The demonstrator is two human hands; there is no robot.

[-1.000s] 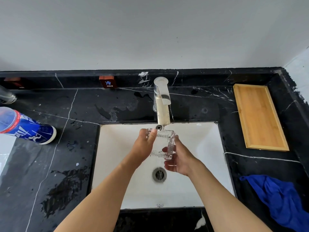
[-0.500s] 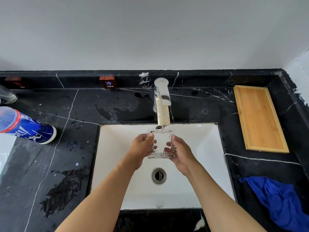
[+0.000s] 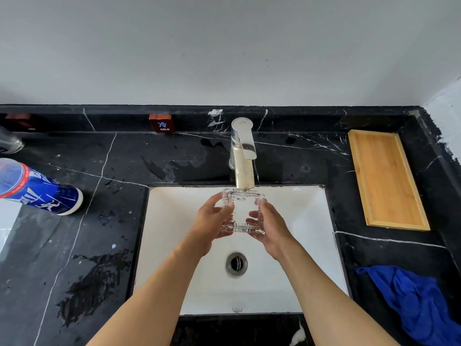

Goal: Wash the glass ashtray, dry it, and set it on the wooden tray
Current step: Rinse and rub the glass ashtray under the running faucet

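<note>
2 hands now grip the glass ashtray [image 3: 242,213] under the faucet [image 3: 243,156]: left hand [image 3: 212,221] and right hand [image 3: 270,224] clasp opposite edges. We note it turned face-on since 1 second ago; rinsing continues, drying pending.

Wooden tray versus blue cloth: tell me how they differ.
The wooden tray is rigid, flat and rectangular; the blue cloth is soft and crumpled. The tray lies farther back by the wall, the cloth nearer the front edge. Both rest on the black counter, right of the sink, untouched.
</note>
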